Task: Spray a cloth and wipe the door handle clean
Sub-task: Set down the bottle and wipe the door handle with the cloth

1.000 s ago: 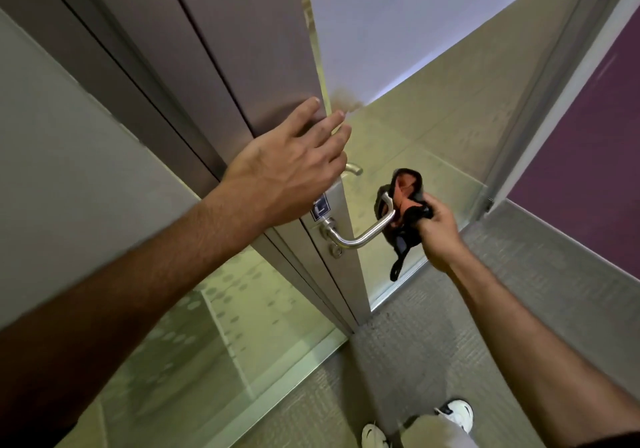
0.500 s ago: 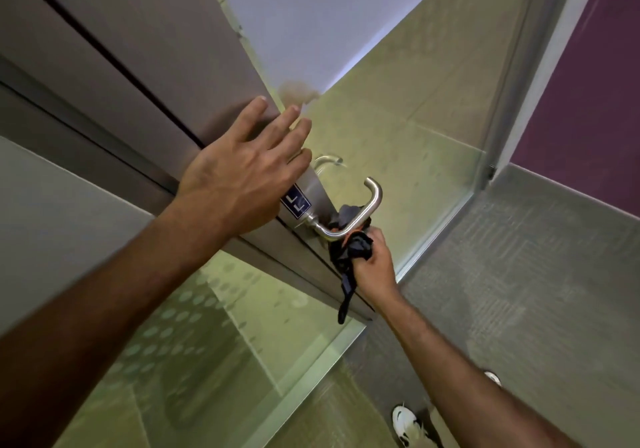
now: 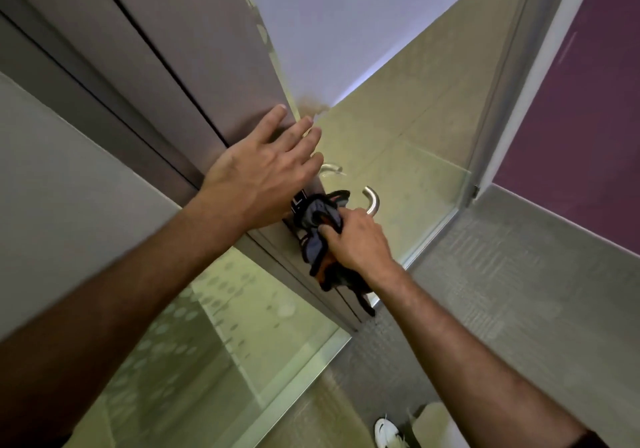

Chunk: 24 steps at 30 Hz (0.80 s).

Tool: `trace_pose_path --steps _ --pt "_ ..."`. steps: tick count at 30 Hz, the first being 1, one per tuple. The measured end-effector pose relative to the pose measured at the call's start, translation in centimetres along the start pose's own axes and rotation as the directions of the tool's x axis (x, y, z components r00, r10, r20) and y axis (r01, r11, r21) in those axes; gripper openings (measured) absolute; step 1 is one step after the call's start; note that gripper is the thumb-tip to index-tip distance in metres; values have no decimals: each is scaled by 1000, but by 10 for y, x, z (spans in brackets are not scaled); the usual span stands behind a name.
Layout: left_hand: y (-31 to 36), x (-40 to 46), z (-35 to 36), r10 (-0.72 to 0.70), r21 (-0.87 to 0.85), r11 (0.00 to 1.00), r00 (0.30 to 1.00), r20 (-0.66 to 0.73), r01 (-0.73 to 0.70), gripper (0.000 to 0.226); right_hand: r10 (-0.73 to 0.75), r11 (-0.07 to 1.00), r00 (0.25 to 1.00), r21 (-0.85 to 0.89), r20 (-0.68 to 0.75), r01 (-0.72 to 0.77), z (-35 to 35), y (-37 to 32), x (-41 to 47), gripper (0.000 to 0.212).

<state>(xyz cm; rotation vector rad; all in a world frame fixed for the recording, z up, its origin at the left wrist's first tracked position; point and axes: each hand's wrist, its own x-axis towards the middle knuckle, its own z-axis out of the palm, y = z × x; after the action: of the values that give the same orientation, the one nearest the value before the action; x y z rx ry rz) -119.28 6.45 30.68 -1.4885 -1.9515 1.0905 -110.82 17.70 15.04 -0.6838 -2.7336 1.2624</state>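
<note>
A brown-grey door (image 3: 194,53) stood ajar, its edge turned toward the camera, with frosted glass panels (image 3: 408,157) beyond it and a dotted glass panel (image 3: 194,340) low on the near side. Grey carpet (image 3: 512,295) covered the floor to the right, below a purple wall (image 3: 595,108).

The left hand (image 3: 266,177) lay flat against the door face just above the lock plate, fingers straight and slightly spread, the fingertips reaching the door's edge; it held nothing. The right hand (image 3: 356,236) was curled round a bunched cloth (image 3: 320,240), dark grey with black edging and an orange side showing underneath, and pressed it against the inner part of the metal door handle (image 3: 372,200), close to where the lever meets the door. Only the handle's curved outer end showed bare, rising just beyond the right hand's knuckles. A loose tail of the cloth hung down below the wrist, along the door's edge. A second lever (image 3: 330,168) on the door's far side peeked out past the left hand's fingers.

At the bottom edge, a white shoe (image 3: 386,432) showed on the carpet.
</note>
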Motion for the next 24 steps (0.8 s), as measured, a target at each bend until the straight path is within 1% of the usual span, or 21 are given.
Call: trace_pose_path --steps 2,4,7,9,14,16,17,18,19,20,23,24 --pt "0 0 -1 3 7 1000 1000 -14 -3 59 92 995 986 12 136 -95 2 -16 10 40" --pt "0 -1 -2 9 1 1000 1000 -19 -9 59 177 977 959 78 220 -198 -1 -25 19 41" --pt "0 -1 0 5 -15 1000 1000 -18 -5 57 228 940 916 169 331 -296 -8 -27 32 30" --pt "0 0 2 0 -19 1000 1000 -16 0 56 234 938 902 162 362 -308 -13 -23 38 28" --pt "-1 0 2 10 -17 1000 1000 -7 -10 56 235 939 892 148 386 -311 -12 -25 48 22" --pt "-1 0 1 9 -14 1000 1000 -10 -9 56 217 953 880 102 423 -284 -16 -26 47 21" --pt "-1 0 0 5 -16 1000 1000 -14 -5 55 212 949 867 118 451 -293 -17 -22 47 20" --pt "0 0 0 0 -22 1000 1000 -15 0 55 201 917 849 212 489 -339 -18 -16 46 19" --pt "0 0 1 -4 -29 1000 1000 -16 3 54 188 856 834 330 518 -398 -18 -13 43 20" --pt "0 0 2 -6 -35 999 1000 -18 5 53 182 829 839 378 514 -411 -20 -10 42 21" --pt "1 1 4 -3 -39 999 1000 -22 2 53 243 891 854 241 459 -384 -18 -13 45 24" --pt "1 1 4 1 -36 999 1000 -24 -2 53 249 893 859 238 447 -382 -14 -15 46 24"
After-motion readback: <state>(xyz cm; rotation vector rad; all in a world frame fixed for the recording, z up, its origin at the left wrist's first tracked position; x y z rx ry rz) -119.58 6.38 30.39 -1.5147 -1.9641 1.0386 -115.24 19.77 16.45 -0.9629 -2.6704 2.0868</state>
